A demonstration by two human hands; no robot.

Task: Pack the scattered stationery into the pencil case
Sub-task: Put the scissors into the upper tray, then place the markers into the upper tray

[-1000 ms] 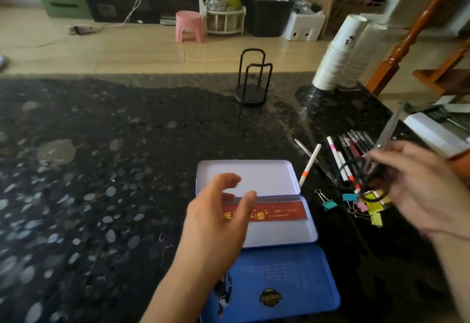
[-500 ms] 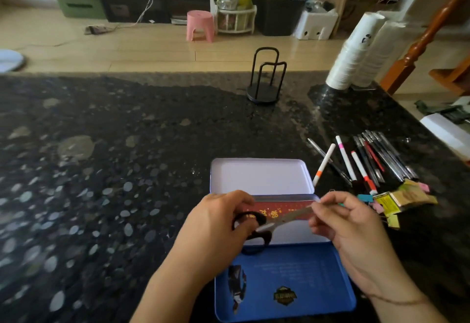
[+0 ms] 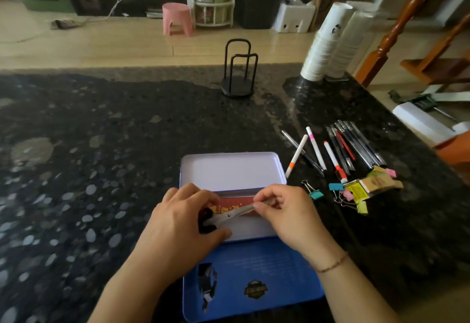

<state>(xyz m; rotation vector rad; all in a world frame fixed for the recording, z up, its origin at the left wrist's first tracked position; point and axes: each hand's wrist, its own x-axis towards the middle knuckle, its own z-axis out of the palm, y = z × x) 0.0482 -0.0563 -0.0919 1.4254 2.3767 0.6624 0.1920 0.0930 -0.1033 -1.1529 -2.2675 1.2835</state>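
Note:
An open tin pencil case lies in front of me, its white trays spread flat and its blue lid nearest me. A red ruler lies in the near tray. Black-handled scissors rest across that tray. My left hand grips the handles and my right hand pinches the blade tip. To the right on the counter lie several pens, white markers, coloured binder clips and a yellow packet.
The dark speckled counter spreads to the left. A black wire stand sits at the back, with stacked paper cups at the back right. A white box lies near the right edge.
My right hand carried the scissors from the pile on the right to the case. My left hand took the handles, and both hands have lowered the scissors into the near tray.

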